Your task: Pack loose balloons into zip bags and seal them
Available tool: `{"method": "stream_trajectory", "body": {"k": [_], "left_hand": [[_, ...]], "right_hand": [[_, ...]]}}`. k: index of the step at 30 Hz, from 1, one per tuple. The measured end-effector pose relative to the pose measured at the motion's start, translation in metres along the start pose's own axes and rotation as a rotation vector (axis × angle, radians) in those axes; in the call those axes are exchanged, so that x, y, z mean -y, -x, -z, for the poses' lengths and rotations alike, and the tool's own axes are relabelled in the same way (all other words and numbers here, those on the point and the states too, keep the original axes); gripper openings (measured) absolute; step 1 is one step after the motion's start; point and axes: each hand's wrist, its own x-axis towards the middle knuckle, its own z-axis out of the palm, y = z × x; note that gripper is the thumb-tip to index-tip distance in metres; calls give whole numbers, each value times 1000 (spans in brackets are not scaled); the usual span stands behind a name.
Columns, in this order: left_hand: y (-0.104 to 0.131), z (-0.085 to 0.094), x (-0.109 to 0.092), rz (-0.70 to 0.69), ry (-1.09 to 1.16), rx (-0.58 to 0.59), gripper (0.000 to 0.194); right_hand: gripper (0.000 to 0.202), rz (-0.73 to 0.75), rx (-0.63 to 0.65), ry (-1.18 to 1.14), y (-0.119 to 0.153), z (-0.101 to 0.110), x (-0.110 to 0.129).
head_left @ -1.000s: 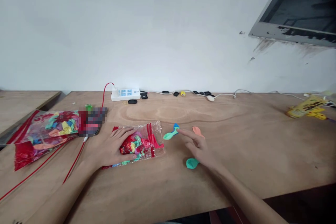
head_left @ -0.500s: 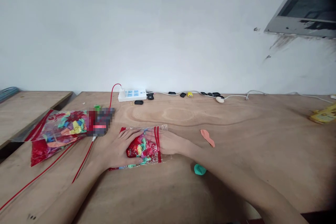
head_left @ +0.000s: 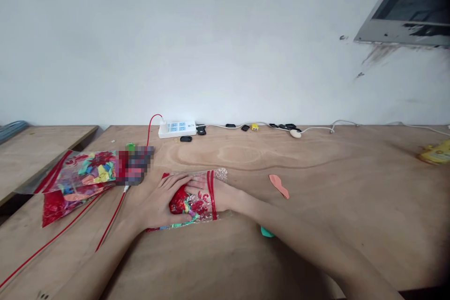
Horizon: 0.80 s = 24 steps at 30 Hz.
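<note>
A clear plastic bag with red stripes (head_left: 211, 192) lies on the wooden table, colourful balloons (head_left: 186, 207) showing through it. My left hand (head_left: 168, 199) rests across its left part, fingers spread and thumb apart, pressing on the plastic. Through the striped mouth at its right side, my right hand (head_left: 206, 187) reaches inside. Its fingers look stretched out under the film, with the tips partly hidden near my left hand. An orange balloon (head_left: 278, 185) lies flat to the right. A green balloon (head_left: 266, 232) is partly covered by my right forearm.
Another bag of balloons (head_left: 94, 168) lies at the left beside a pixelated item (head_left: 135, 165) with a red cable (head_left: 111, 219). Along the wall are a white power strip (head_left: 177, 128), small black pieces (head_left: 186, 139) and a yellow piece (head_left: 254, 127). A yellow package (head_left: 436, 153) is far right.
My right hand has slid further left into the bag, and its wrist is now at the striped mouth. My right forearm covers more of the green balloon. The left hand stays in place.
</note>
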Motion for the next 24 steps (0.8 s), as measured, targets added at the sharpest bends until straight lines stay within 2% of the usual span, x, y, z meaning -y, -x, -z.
{"method": "stream_trajectory", "body": {"k": [3,6,9,11,14,17,21,24], "left_hand": [[0,-1,1,2,8,-13,104],[1,-2,1,10,3,-19,103],[1,-1,0,20,0,-7,102],[0,-1,0,21,-4,0,101],[0,1,-2,20,-24,0,100],[-1,2,-3,22,-46,-4,98],[0,1,-1,13,-47,-16,97],[0,0,1,5,-64,-5,98]], "right_hand": [[49,28,-24,60,23,19,7],[49,-68,-80,132,64,40,11],[45,-243,-159,244,118,55,3],[40,-426,-224,331,156,60,-7],[38,-620,-285,411,213,61,-22],[41,-721,-359,396,258,58,-28],[42,-779,-426,331,291,54,-17],[40,-793,-446,266,293,53,9]]}}
